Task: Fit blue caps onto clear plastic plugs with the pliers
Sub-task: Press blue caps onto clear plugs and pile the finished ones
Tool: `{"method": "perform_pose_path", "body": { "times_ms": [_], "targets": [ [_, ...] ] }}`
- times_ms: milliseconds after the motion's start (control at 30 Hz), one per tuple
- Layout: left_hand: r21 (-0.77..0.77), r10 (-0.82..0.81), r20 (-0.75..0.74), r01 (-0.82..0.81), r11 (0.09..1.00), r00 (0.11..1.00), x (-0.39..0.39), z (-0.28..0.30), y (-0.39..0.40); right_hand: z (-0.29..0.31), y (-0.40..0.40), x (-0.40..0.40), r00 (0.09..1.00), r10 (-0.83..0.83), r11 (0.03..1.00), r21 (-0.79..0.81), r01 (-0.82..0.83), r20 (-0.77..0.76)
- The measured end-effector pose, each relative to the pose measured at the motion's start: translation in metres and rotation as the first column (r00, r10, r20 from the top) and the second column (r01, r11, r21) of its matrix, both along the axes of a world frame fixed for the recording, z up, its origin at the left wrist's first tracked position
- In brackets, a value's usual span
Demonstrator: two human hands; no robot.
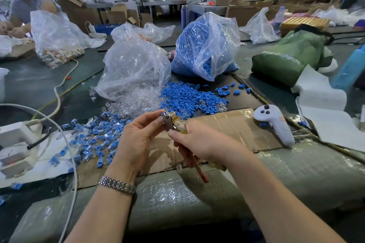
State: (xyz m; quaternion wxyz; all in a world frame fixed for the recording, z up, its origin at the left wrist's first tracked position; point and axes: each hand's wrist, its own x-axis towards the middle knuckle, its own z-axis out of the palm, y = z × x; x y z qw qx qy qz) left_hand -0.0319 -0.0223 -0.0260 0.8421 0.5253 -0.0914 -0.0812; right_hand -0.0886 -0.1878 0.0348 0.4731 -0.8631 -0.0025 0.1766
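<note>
My right hand (199,144) grips the pliers (172,122) by their taped handles, one red-tipped handle sticking out below. My left hand (138,136) pinches a small blue cap on a clear plug (164,114) at the pliers' jaws. Loose blue caps (189,96) lie spread on the table ahead of my hands. Clear plugs (136,102) spill from an open clear bag (134,67). Behind it a second bag of blue caps (203,45) stands. Several capped plugs (98,134) lie in a heap to the left of my left hand.
A cardboard sheet (237,124) lies under my hands, with a white controller (276,122) on its right end. White power strips (15,144) and cables sit at the left. A green bag (290,55) lies at the right. Another person works at the far left.
</note>
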Motion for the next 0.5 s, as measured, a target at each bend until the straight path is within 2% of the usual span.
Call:
{"method": "perform_pose_path", "body": {
  "times_ms": [100,167,200,267,367,433,500],
  "targets": [
    [0.049,0.052,0.053,-0.054,0.997,0.997,-0.002,0.0,0.001,0.005,-0.003,0.0,1.0,0.013,1.0,-0.028,-0.013,-0.007],
    [0.177,0.176,0.108,-0.193,0.965,0.978,-0.002,-0.001,0.005,0.011,-0.011,0.003,0.999,0.037,0.992,-0.123,-0.032,0.032],
    [0.285,0.278,0.172,-0.317,0.905,0.945,-0.001,-0.001,0.007,0.014,-0.017,0.006,0.997,0.028,0.983,-0.184,-0.015,0.067],
    [0.472,0.455,0.335,-0.565,0.677,0.825,0.001,-0.003,0.009,0.016,-0.031,0.014,0.985,-0.022,0.935,-0.346,0.08,0.169],
    [0.588,0.567,0.473,-0.721,0.367,0.675,0.004,-0.004,0.007,0.008,-0.052,0.029,0.959,-0.093,0.786,-0.572,0.235,0.267],
    [0.619,0.563,0.545,-0.751,0.229,0.621,0.005,-0.006,0.007,-0.006,-0.063,0.035,0.95,-0.143,0.707,-0.643,0.293,0.276],
    [0.616,0.517,0.604,-0.767,0.179,0.606,0.004,-0.006,0.004,-0.017,-0.069,0.038,0.947,-0.183,0.672,-0.67,0.316,0.263]
  ]
}}
